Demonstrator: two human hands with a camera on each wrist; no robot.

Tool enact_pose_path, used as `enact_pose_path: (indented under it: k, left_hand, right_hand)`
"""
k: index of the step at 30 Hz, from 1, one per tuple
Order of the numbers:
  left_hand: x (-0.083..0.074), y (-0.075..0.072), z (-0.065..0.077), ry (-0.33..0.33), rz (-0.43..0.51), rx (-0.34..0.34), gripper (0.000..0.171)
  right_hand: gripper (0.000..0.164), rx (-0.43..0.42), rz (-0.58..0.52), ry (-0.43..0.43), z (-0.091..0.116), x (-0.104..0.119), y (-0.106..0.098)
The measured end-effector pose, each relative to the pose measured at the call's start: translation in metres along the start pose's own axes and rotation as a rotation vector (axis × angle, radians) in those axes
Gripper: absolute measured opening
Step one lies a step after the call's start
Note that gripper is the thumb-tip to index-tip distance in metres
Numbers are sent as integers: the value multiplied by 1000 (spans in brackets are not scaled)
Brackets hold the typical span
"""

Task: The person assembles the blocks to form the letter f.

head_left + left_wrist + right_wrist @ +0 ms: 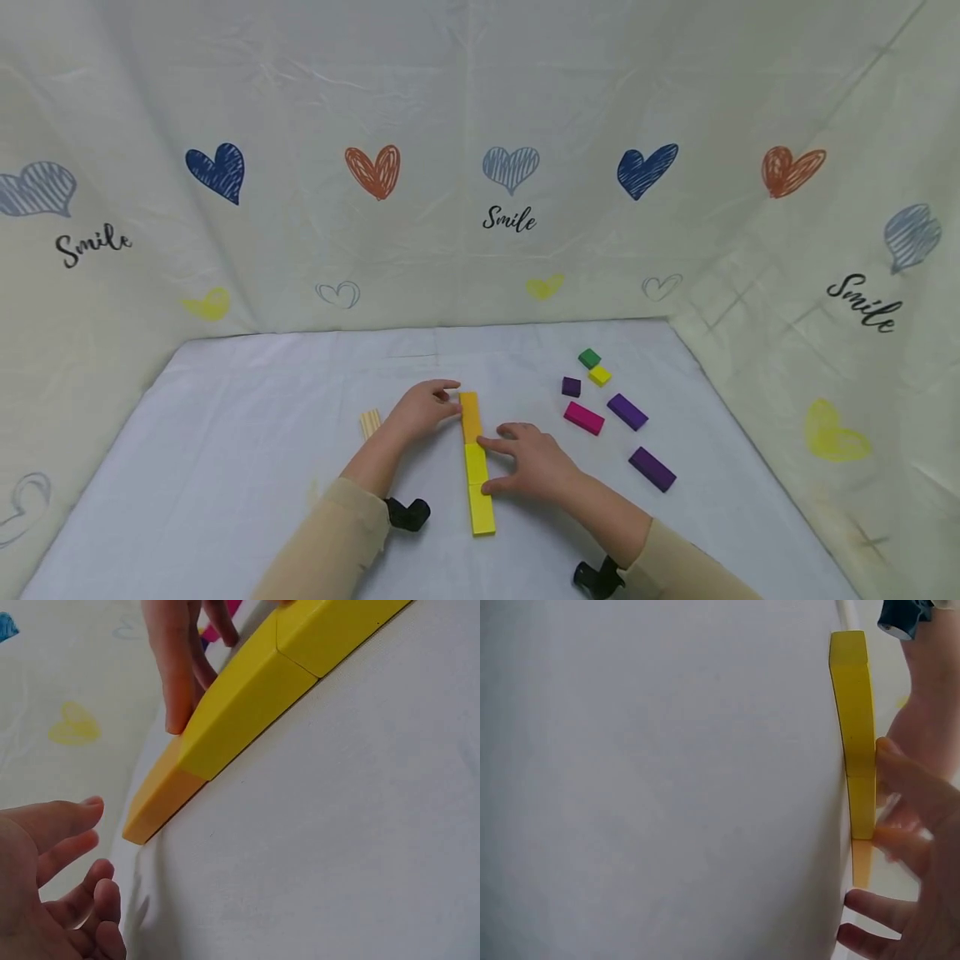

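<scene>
An orange block and two yellow blocks, one in the middle and one nearest me, lie end to end in a straight row. My left hand is just left of the orange block, its fingers loosely bent and holding nothing. In the left wrist view that hand shows apart from the row. On the right side, my right hand touches the yellow blocks with spread thumb and index finger. The right wrist view shows these fingertips against the row's side, the other fingers near the cloth.
Pale wooden pieces lie left, partly behind the left forearm. To the right are scattered a green block, a small yellow block, a small dark purple block, a pink block and purple blocks on white cloth.
</scene>
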State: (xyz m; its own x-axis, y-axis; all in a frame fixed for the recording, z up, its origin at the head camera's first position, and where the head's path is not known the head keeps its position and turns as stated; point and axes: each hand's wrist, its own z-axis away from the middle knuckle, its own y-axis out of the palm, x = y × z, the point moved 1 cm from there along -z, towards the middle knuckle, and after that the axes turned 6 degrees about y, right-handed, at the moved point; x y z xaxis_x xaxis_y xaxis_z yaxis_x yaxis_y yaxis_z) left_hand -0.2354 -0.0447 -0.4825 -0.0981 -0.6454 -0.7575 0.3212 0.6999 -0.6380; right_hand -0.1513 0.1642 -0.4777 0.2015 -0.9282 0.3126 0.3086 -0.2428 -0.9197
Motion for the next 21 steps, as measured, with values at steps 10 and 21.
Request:
enact_pose_path:
  k: [10, 21]
  left_hand:
    - [9, -25, 19, -34, -11, -63, 47]
    - [31, -70, 51, -7, 11, -67, 50]
  right_hand:
    - [74, -4, -2, 8, -2, -1, 3]
    - [74, -7, -6, 2, -1, -2, 3]
